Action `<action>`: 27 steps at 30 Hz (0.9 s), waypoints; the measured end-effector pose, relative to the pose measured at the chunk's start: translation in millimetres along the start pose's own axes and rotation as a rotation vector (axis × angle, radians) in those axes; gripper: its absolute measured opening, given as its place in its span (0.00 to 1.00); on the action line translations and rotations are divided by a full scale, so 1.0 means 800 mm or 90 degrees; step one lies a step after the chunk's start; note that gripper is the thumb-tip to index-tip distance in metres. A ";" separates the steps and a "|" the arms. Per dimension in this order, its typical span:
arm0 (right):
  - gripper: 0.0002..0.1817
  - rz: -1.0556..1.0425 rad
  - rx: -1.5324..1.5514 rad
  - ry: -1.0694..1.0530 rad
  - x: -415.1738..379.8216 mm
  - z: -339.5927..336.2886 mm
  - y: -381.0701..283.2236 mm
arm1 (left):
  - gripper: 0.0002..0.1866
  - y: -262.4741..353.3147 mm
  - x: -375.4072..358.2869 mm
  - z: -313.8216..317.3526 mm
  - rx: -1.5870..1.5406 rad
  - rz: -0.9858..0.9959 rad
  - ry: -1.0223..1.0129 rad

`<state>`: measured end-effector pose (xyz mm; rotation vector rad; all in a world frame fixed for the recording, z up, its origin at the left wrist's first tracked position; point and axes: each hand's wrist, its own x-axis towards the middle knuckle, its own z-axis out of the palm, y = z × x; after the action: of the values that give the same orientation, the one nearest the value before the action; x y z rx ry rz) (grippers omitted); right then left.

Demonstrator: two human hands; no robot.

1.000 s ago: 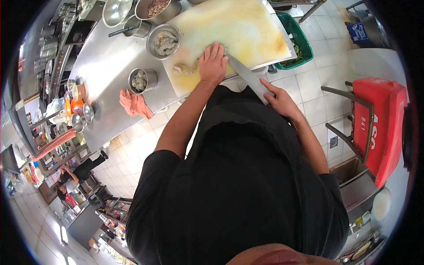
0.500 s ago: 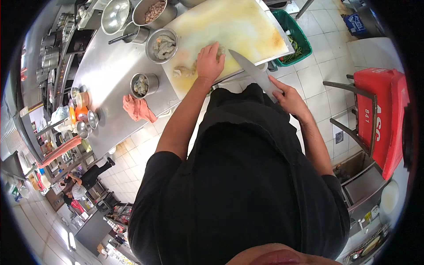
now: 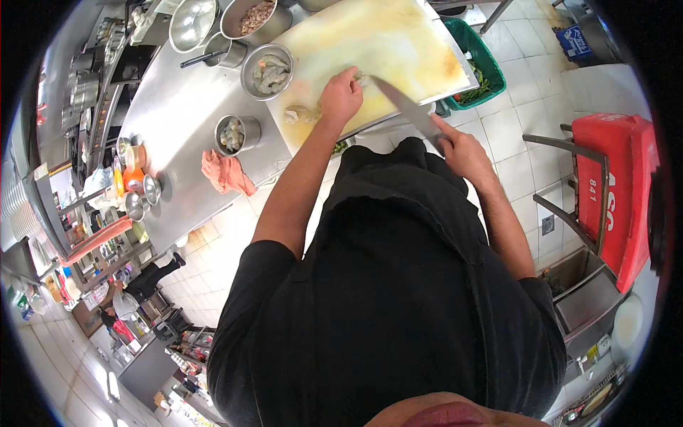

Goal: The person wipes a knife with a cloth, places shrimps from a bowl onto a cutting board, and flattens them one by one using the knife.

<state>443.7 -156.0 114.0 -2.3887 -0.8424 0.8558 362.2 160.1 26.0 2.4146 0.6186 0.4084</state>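
Observation:
My left hand (image 3: pixel 341 94) rests on a pale, stained cutting board (image 3: pixel 388 43), its fingers curled over a raw shrimp (image 3: pixel 361 77). A large knife (image 3: pixel 404 107) is gripped in my right hand (image 3: pixel 459 151), the blade tip touching that shrimp beside my left fingers. Another peeled shrimp (image 3: pixel 302 113) lies on the board just left of my left wrist. A steel bowl of shrimps (image 3: pixel 267 70) stands at the board's left edge.
On the steel counter (image 3: pixel 174 107) stand a small tin of shrimps (image 3: pixel 233 134), a pink cloth (image 3: pixel 224 172), pots and small cups. A green basket (image 3: pixel 482 60) and a red crate (image 3: pixel 612 185) sit on the tiled floor. People stand far left.
My left hand went from flat on the board to pinching a shrimp. The knife lifted and swung back so its tip meets the shrimp.

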 end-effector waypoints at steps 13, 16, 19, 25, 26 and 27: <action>0.30 0.030 -0.046 0.047 0.010 -0.021 -0.027 | 0.20 -0.001 0.007 0.000 0.008 0.016 -0.003; 0.31 -0.016 -0.006 0.038 0.007 -0.013 -0.013 | 0.20 -0.002 0.009 -0.002 -0.062 -0.086 -0.031; 0.31 -0.029 -0.004 0.027 0.005 -0.005 -0.012 | 0.19 -0.019 0.009 0.004 -0.150 -0.133 -0.018; 0.31 0.025 0.020 0.037 0.009 -0.022 -0.025 | 0.18 -0.031 0.016 0.002 -0.262 -0.139 0.020; 0.30 0.004 0.041 0.049 0.010 -0.021 -0.023 | 0.18 -0.029 0.017 -0.003 -0.272 -0.138 0.025; 0.30 -0.018 0.063 0.059 0.011 -0.018 -0.017 | 0.17 -0.022 0.016 -0.011 -0.283 -0.139 0.030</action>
<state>453.8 -143.1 128.5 -2.3070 -0.7773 0.7523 363.1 183.2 23.9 1.8996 0.7186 0.4570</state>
